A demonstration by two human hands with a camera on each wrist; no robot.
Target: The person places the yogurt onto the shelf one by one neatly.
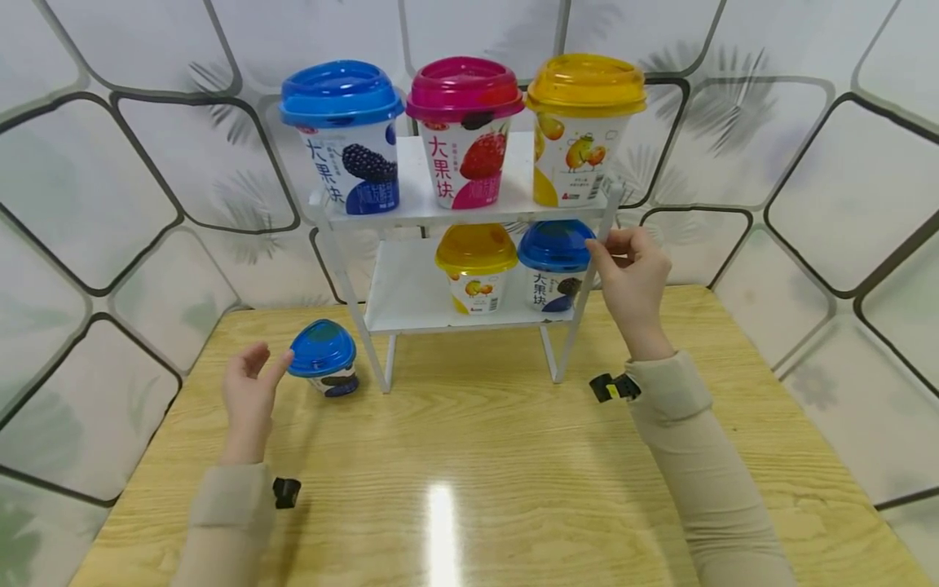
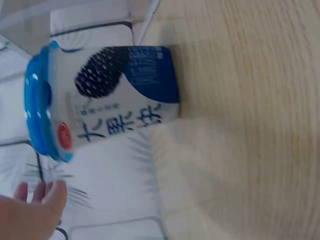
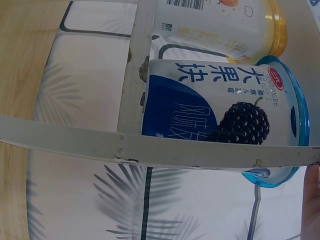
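A yogurt cup with a blue lid (image 1: 323, 349) and blackberry print stands on the table to the left of the white rack. My left hand (image 1: 249, 391) is beside its lid, fingers loosely bent; the left wrist view shows a gap between the hand (image 2: 32, 212) and the cup (image 2: 115, 95). On the lower shelf, at its right end, stands another blue-lidded blackberry cup (image 1: 555, 269). My right hand (image 1: 634, 277) reaches to this cup's lid by the rack's right post, thumb and fingers bent and not wrapped round the cup. Whether the fingertips touch lid or post is unclear.
The rack's upper shelf (image 1: 411, 214) carries a blue-lidded cup (image 1: 345, 139), a pink-lidded cup (image 1: 465, 130) and a yellow-lidded cup (image 1: 583, 130). A smaller-looking yellow-lidded cup (image 1: 477, 269) stands on the lower shelf (image 1: 399, 306). Patterned panels enclose the wooden table (image 1: 440, 440).
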